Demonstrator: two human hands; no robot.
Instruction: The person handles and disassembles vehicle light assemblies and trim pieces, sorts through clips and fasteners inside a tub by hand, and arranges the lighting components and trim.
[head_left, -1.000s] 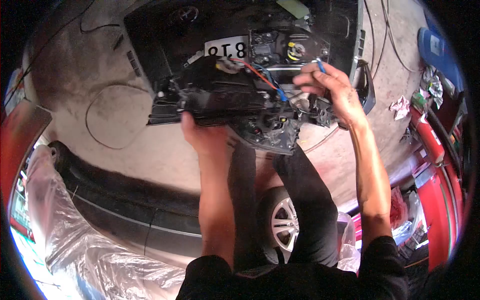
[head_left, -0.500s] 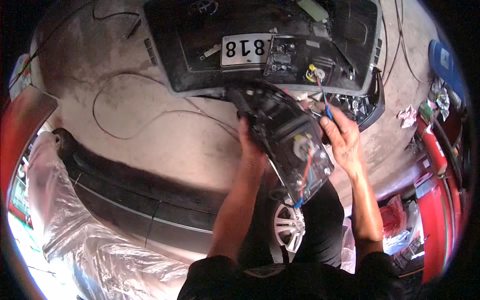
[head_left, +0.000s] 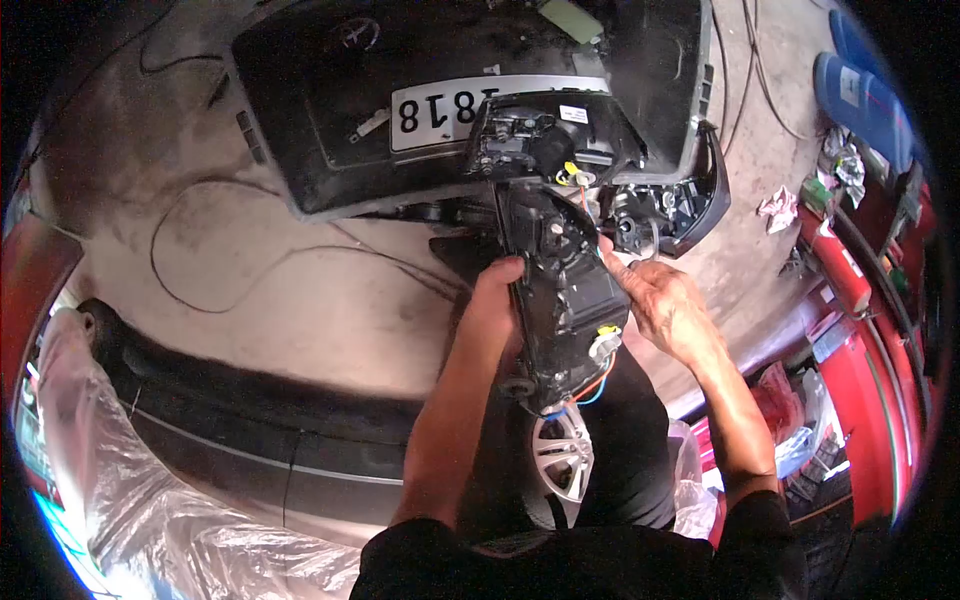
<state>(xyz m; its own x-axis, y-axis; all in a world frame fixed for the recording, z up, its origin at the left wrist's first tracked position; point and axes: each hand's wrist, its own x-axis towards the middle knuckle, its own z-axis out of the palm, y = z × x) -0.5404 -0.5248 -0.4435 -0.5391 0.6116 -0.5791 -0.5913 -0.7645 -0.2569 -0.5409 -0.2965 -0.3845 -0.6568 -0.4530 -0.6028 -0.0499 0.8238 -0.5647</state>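
Note:
A black car light (head_left: 565,290), its back side with bulb fittings up, is held upright before me. My left hand (head_left: 495,295) grips its left edge, thumb on top. At its lower end a white bulb socket (head_left: 604,347) with a yellow ring trails orange and light-blue wires. Beside the right edge, my right hand (head_left: 665,308) points with the index finger stretched out and the others bent. Its fingertip is close to the wire from a second car light (head_left: 515,140), which lies beyond. I see nothing held in this hand, though its palm is hidden.
A dark tailgate (head_left: 300,110) with a number plate (head_left: 420,118) lies ahead. Another light unit (head_left: 680,215) sits right of it. Nearby are a long bumper (head_left: 235,420), plastic sheeting (head_left: 190,500), a wheel (head_left: 562,455), a red fire extinguisher (head_left: 832,262) and loose cable on the floor.
The held light has turned more upright, and my left thumb now shows on its edge. My right hand has moved down and left; the blue connector at its fingers is out of sight.

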